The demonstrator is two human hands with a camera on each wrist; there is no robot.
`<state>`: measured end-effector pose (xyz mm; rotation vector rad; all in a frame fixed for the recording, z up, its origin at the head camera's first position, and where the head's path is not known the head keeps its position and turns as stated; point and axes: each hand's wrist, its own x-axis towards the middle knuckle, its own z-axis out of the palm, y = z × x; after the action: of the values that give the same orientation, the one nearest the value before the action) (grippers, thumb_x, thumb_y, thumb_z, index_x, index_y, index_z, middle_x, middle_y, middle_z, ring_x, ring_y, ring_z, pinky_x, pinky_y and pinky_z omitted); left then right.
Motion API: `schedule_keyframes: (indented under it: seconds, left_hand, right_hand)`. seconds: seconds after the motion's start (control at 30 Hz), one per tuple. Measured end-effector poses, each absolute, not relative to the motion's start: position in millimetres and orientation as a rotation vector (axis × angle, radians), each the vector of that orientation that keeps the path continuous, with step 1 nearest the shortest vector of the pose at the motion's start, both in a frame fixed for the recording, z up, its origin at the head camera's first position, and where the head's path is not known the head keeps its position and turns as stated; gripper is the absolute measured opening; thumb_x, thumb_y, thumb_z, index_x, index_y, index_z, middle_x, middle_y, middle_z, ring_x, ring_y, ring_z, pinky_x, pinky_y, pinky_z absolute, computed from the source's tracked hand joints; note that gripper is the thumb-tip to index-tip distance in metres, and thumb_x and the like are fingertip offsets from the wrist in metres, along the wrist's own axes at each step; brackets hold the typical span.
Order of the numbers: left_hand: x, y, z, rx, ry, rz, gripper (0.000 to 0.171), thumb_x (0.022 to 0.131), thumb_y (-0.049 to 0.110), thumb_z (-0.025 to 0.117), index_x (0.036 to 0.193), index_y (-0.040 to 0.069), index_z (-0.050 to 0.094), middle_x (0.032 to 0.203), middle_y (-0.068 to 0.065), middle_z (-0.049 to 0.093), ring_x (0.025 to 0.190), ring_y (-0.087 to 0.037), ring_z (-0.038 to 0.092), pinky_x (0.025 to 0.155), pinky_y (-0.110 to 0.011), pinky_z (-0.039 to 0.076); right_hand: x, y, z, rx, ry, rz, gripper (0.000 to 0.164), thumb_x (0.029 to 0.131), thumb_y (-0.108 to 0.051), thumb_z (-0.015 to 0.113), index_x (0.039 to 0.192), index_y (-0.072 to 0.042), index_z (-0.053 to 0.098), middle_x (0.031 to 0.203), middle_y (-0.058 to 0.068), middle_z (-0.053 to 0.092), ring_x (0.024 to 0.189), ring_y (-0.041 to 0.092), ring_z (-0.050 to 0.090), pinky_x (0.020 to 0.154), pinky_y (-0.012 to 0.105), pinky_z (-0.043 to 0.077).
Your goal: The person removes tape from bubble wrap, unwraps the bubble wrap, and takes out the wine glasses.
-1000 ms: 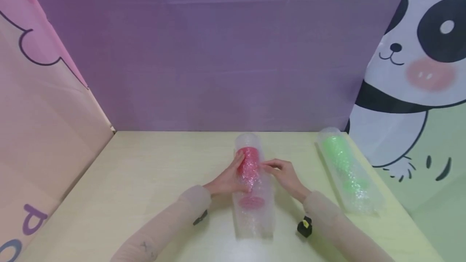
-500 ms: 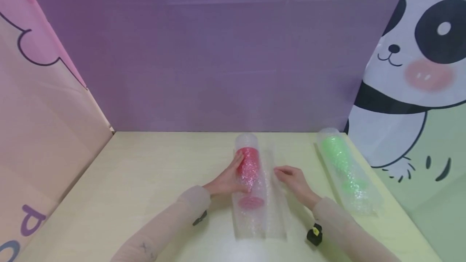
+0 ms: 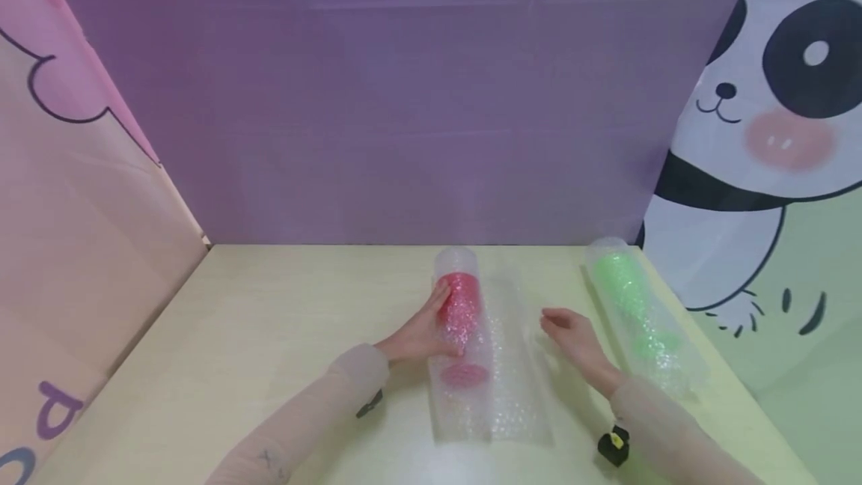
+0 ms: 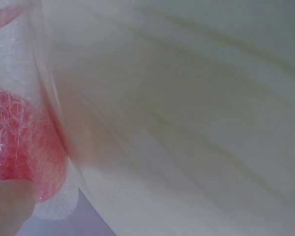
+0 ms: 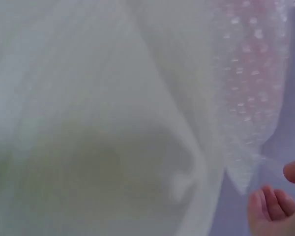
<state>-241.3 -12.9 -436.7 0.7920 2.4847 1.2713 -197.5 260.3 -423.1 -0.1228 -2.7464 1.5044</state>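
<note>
A roll of clear bubble wrap (image 3: 506, 365) lies lengthwise on the table, its right side unrolled flat. Inside it shows a pink stemmed glass (image 3: 461, 305), its bowl toward the far end and its round foot nearer. My left hand (image 3: 420, 331) holds the roll from the left, thumb and fingers spread over the wrapped bowl; in the left wrist view a digit (image 4: 12, 204) touches the wrap. To the right, my right hand (image 3: 575, 343) appears to pinch the loose edge of the wrap; in the right wrist view a thin film runs toward its fingers (image 5: 273, 204).
A second bubble-wrap roll (image 3: 640, 320) with a green item inside lies slanted near the table's right edge. A purple backdrop (image 3: 417, 96) rises behind the pale table (image 3: 283, 305). Printed sheets stand at both sides, the right one with a panda (image 3: 754, 193).
My right hand has moved right, away from the roll, and the outer layer of bubble wrap has opened out with it. The left hand stays on the roll.
</note>
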Motion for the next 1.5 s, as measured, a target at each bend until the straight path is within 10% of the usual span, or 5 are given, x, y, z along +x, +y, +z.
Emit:
schedule_keyframes:
  seconds: [0.43, 0.67, 1.13, 1.5]
  left_hand:
    - [-246.8, -14.9, -438.4, 0.815, 2.472, 1.281, 0.118, 0.068, 0.034, 0.079, 0.147, 0.019, -0.007, 0.153, 0.005, -0.015, 0.142, -0.018, -0.006, 0.114, -0.043, 0.013]
    - [-252.7, -17.5, -436.2, 0.767, 2.463, 1.293, 0.115, 0.07, 0.033, 0.078, 0.148, 0.021, -0.006, 0.154, 0.007, -0.012, 0.142, -0.017, -0.004, 0.115, -0.043, 0.013]
    - [-269.5, -35.4, -442.1, 0.857, 2.286, 1.508, 0.115, 0.07, 0.007, 0.075, 0.147, 0.027, -0.009, 0.155, 0.007, -0.006, 0.142, -0.022, 0.002, 0.112, -0.053, 0.016]
    - [-243.5, -44.8, -417.1, 0.622, 2.4, 1.321, 0.089, 0.078, 0.025, 0.07, 0.148, 0.023, 0.014, 0.155, 0.0, 0.006, 0.142, -0.028, 0.008, 0.109, -0.061, 0.015]
  right_hand:
    - [-182.7, 216.6, -417.1, 0.613, -3.078, 0.873, 0.047, 0.08, 0.001, 0.06, 0.124, 0.012, 0.046, 0.125, 0.03, 0.05, 0.111, 0.044, 0.051, 0.096, 0.051, 0.043]
    - [-194.4, 215.3, -433.3, 0.68, -3.188, 0.916, 0.064, 0.08, 0.001, 0.061, 0.134, 0.016, 0.029, 0.14, 0.034, 0.028, 0.131, 0.047, 0.025, 0.11, 0.056, 0.019]
    - [-210.9, 217.7, -436.9, 0.633, -3.212, 0.872, 0.073, 0.078, -0.005, 0.066, 0.136, 0.015, 0.026, 0.143, 0.031, 0.025, 0.134, 0.045, 0.021, 0.112, 0.053, 0.017]
    - [-211.5, 217.6, -439.1, 0.597, -3.214, 0.927, 0.074, 0.078, -0.006, 0.067, 0.137, 0.013, 0.026, 0.144, 0.03, 0.024, 0.134, 0.044, 0.021, 0.112, 0.052, 0.017]
